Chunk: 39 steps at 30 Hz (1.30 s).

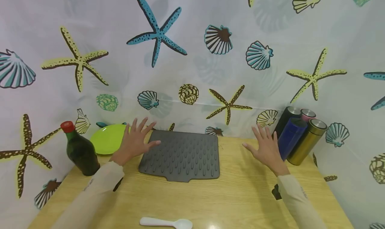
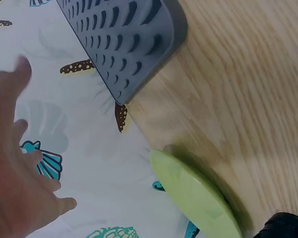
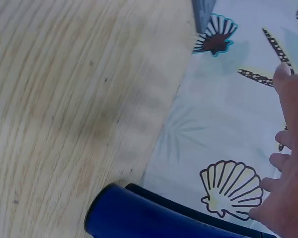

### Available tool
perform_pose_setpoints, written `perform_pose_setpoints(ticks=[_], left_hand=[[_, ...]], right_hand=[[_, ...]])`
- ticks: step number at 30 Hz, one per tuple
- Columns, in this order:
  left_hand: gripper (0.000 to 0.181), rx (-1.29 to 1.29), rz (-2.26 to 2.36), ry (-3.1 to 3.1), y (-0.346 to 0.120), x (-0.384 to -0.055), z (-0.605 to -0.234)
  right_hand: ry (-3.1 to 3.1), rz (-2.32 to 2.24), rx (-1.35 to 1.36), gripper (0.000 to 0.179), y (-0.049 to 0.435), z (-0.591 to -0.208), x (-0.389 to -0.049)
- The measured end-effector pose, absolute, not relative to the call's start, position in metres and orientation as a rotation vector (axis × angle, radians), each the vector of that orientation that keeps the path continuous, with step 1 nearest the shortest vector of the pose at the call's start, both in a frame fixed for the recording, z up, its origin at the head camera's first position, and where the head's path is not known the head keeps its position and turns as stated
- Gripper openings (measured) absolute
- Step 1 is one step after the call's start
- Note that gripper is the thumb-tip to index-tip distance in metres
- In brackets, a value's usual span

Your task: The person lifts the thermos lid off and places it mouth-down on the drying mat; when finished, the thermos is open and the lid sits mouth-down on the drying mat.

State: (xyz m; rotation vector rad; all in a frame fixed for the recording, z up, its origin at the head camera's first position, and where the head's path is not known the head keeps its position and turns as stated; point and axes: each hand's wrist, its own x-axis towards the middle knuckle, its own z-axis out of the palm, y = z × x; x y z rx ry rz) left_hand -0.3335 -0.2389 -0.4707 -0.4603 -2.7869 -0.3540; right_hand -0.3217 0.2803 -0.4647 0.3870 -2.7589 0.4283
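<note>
My left hand (image 1: 135, 143) hovers with fingers spread between a green plate (image 1: 106, 139) and a dark grey ribbed mat (image 1: 184, 155). Nothing is in it. The right hand (image 1: 266, 148), also spread and holding nothing, is raised over the table just left of a blue bottle (image 1: 292, 138). In the left wrist view, the mat's corner (image 2: 134, 47) and the plate (image 2: 193, 196) lie to the right of the left hand (image 2: 20, 163). The blue bottle (image 3: 154, 218) shows below in the right wrist view, left of the right hand (image 3: 293, 163).
A dark bottle with a red cap (image 1: 82, 150) stands at the left. Black, pink-topped and gold flasks (image 1: 307, 142) cluster around the blue one. A white spoon (image 1: 166, 222) lies at the wooden table's (image 1: 228, 195) front. Behind hangs a shell-patterned curtain (image 1: 192, 72).
</note>
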Motion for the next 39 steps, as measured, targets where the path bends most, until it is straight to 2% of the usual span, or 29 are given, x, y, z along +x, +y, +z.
perform_pose_setpoints(ticks=[3,6,10,16,20,27,39], left_hand=[[0.068,-0.455,-0.424,-2.712,-0.241,-0.333,-0.472],[0.055,-0.435,-0.51,-2.658,-0.243,-0.331,-0.473],[0.047,-0.345,-0.722,-2.716,-0.245,-0.329,-0.475],[0.042,-0.263,-1.122,-2.739,-0.245,-0.327,-0.478],[0.04,-0.278,-1.241,-2.702,-0.246,-0.326,-0.481],[0.043,-0.24,-1.339,-2.711,-0.249,-0.326,-0.486],[0.044,-0.209,-1.34,-2.7,-0.254,-0.325,-0.497]], right_hand=[[-2.679,0.511,0.366,0.069,0.279,-0.461,-0.317],[-2.569,0.636,0.331,0.047,0.281,-0.459,-0.311],[-2.413,0.724,0.31,0.022,0.291,-0.459,-0.304],[-2.198,0.733,0.283,0.006,0.314,-0.466,-0.297],[-2.094,0.779,0.243,0.008,0.327,-0.47,-0.294],[-1.997,0.891,0.19,0.028,0.336,-0.472,-0.292],[-2.03,0.985,-0.199,0.052,0.343,-0.476,-0.288]])
